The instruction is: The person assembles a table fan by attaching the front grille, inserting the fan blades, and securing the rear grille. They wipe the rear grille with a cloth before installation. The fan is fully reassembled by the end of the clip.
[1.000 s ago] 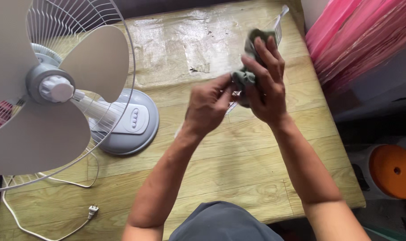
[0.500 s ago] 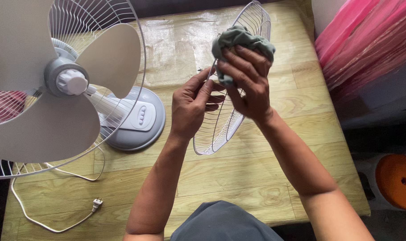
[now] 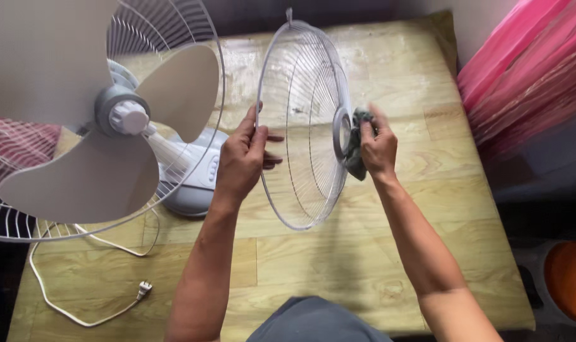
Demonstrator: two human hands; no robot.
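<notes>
My left hand [image 3: 242, 155] grips the rim of a white wire fan guard [image 3: 300, 82], held upright above the wooden floor. My right hand [image 3: 379, 145] holds a grey-green cloth [image 3: 356, 158] pressed against the round hub at the guard's centre. To the left stands a white fan [image 3: 126, 117] with bare pale blades, its rear guard still fitted, on a round grey base [image 3: 190, 190].
The fan's white cord runs to a plug [image 3: 144, 290] on the floor at the lower left. Pink fabric [image 3: 528, 69] hangs at the right. An orange round lid [image 3: 569, 278] sits at the lower right beyond the floor's edge.
The guard has turned from a flat tilt to upright, edge-on to me. My left hand moved to its rim; my right hand slid the cloth from the rim down to the centre hub.
</notes>
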